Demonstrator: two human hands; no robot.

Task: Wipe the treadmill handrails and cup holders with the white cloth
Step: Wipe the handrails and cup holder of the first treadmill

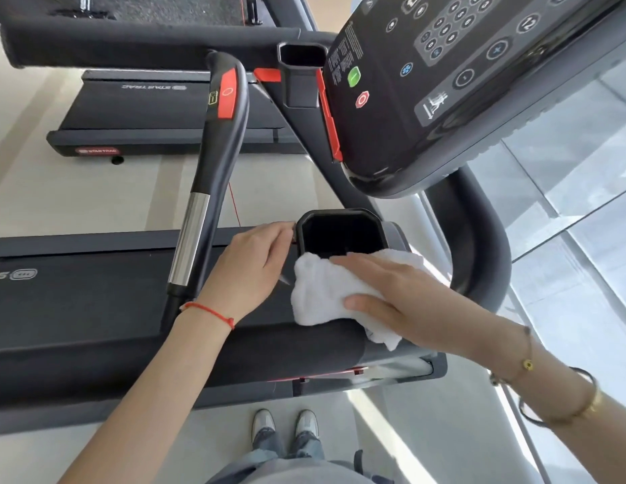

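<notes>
The white cloth (322,288) was thick and crumpled, lying at the near edge of the black cup holder (339,232). The right hand (385,295) pressed it with flat fingers. The left hand (252,267) touched the holder's left rim, fingertips partly hidden.

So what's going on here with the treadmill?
A person is cleaning it. The right hand presses a white cloth flat over the near rim of the cup holder, where it meets the padded handrail. The left hand steadies the cup holder's left edge with its fingertips. A second cup holder sits beyond the console.
</notes>
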